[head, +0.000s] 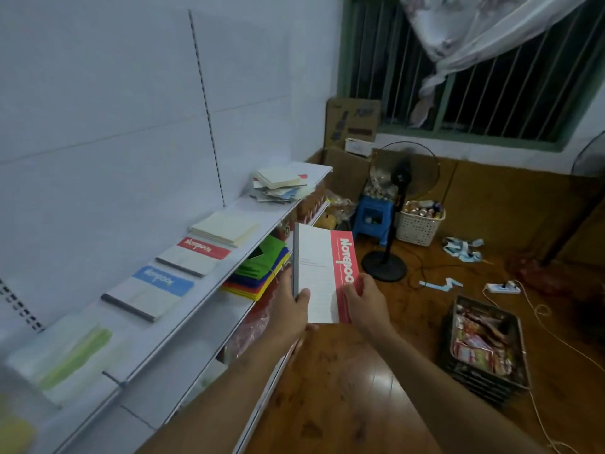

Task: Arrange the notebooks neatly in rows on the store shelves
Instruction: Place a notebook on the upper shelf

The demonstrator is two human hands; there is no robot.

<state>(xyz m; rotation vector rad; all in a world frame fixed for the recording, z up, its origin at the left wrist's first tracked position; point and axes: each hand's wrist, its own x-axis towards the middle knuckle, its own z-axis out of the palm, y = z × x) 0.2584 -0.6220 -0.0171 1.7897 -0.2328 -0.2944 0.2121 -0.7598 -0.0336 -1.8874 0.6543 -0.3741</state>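
A white wall-mounted top shelf (229, 224) runs along the left of a room with a wooden floor (343, 371). A row of notebooks lies flat on it: a blue-banded notebook (154, 291), a red-banded notebook (196, 257) and a cream stack (226, 229). Further along sits an untidy pile (281, 186).

The held notebook (322, 273), with a red band, is off the shelf, above the floor and just beside the shelf edge. The left hand (291, 309) grips its spine side, thumb on the cover. The right hand (363, 299) grips the red band edge. Both grips are closed on the same notebook.

Hazards from this position:

- Misalignment. The held notebook's band runs along its right-hand edge, unlike the bands on the shelved ones. Placing it without rotation would likely break the row pattern.
- Collision. The gaps between shelved notebooks are narrow; a sliding placement could push a neighbour askew.
- Drop. Releasing one grip early, while the notebook is clear of the shelf, could let it fall to the floor.
- Pile collapse. The untidy pile lies near the shelf end and could spill if bumped.
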